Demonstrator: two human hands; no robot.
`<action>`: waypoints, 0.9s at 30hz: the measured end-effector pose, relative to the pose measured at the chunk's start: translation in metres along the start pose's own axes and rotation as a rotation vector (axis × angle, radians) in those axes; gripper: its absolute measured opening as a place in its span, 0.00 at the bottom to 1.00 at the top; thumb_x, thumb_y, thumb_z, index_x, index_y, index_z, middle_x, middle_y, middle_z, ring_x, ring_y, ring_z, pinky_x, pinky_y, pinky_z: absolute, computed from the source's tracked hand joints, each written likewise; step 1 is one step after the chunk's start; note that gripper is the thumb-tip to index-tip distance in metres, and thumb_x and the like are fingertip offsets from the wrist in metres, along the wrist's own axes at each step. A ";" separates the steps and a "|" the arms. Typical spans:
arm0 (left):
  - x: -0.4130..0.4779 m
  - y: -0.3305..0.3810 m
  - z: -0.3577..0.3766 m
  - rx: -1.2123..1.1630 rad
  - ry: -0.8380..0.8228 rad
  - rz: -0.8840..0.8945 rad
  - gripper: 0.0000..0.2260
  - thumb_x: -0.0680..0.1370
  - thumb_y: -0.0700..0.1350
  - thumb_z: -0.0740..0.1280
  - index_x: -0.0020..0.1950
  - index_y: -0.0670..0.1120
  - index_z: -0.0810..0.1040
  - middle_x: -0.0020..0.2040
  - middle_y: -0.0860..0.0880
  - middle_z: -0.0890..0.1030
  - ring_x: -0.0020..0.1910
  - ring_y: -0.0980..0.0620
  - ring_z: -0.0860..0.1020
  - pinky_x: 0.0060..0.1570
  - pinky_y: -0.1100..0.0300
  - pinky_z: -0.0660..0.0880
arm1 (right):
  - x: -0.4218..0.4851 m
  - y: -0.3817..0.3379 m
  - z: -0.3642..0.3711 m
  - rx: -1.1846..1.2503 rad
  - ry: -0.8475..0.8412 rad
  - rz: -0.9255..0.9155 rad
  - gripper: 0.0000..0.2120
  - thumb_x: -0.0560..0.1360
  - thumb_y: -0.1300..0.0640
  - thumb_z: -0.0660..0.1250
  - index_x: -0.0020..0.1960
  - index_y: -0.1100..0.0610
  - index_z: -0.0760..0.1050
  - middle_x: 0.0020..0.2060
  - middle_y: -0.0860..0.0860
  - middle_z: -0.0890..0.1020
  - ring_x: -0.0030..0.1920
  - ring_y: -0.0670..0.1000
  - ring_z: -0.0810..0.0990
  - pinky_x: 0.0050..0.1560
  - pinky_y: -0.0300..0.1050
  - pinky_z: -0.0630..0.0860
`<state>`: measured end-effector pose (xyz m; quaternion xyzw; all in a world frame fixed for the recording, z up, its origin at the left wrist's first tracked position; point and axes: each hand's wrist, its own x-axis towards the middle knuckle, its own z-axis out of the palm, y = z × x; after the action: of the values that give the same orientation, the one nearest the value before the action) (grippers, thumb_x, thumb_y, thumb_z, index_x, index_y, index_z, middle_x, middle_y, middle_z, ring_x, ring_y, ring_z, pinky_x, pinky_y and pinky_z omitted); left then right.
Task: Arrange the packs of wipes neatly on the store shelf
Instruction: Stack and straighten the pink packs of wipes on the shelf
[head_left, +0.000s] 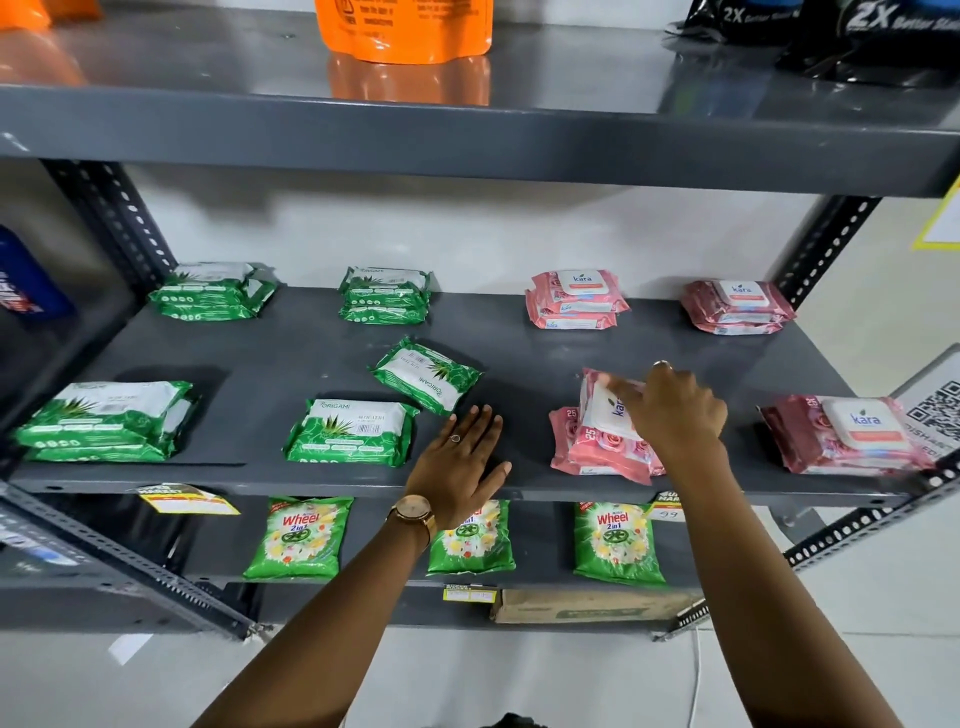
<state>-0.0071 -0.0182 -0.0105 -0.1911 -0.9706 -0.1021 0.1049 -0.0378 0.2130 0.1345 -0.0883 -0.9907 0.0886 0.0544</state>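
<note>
On the grey middle shelf (311, 353), green Origami wipes stand in stacks at back left (213, 293), back centre (384, 296), front left (109, 421) and front centre (350, 431). One loose green pack (423, 374) lies skewed behind the front centre stack. Pink Kara packs are stacked at back (574, 299), back right (737, 306) and front right (847, 434). My right hand (670, 410) grips a tilted pink pack (608, 410) above a front pink stack (597, 452). My left hand (462, 462) rests flat on the shelf, fingers spread, holding nothing.
Green Wheel detergent bags (304, 538) stand on the lower shelf beside a cardboard box (592, 605). An orange pouch (405, 31) and black bags (857, 36) sit on the top shelf. Perforated uprights (826, 249) frame the sides. A QR sign (935, 410) hangs at right.
</note>
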 end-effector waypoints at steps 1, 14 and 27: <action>0.000 0.000 0.000 0.002 -0.005 -0.002 0.29 0.79 0.59 0.46 0.75 0.43 0.55 0.76 0.43 0.58 0.76 0.47 0.52 0.74 0.51 0.46 | 0.000 0.003 -0.002 -0.039 0.034 -0.106 0.17 0.77 0.51 0.62 0.60 0.61 0.73 0.59 0.60 0.79 0.60 0.63 0.76 0.54 0.54 0.72; -0.001 0.000 -0.001 -0.024 0.024 -0.001 0.28 0.79 0.58 0.49 0.74 0.42 0.60 0.75 0.41 0.63 0.75 0.46 0.57 0.74 0.48 0.52 | 0.022 0.025 -0.001 -0.083 -0.361 -0.591 0.33 0.73 0.52 0.70 0.74 0.55 0.61 0.76 0.54 0.60 0.78 0.58 0.44 0.76 0.58 0.42; -0.001 0.001 -0.003 -0.036 -0.003 -0.011 0.30 0.79 0.59 0.47 0.74 0.41 0.58 0.75 0.41 0.61 0.75 0.46 0.55 0.74 0.50 0.48 | 0.020 0.029 0.004 0.207 -0.414 -0.441 0.31 0.69 0.68 0.72 0.70 0.55 0.68 0.68 0.55 0.72 0.65 0.56 0.73 0.59 0.46 0.72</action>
<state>-0.0051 -0.0186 -0.0074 -0.1876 -0.9698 -0.1201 0.0995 -0.0535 0.2442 0.1275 0.1545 -0.9616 0.1912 -0.1219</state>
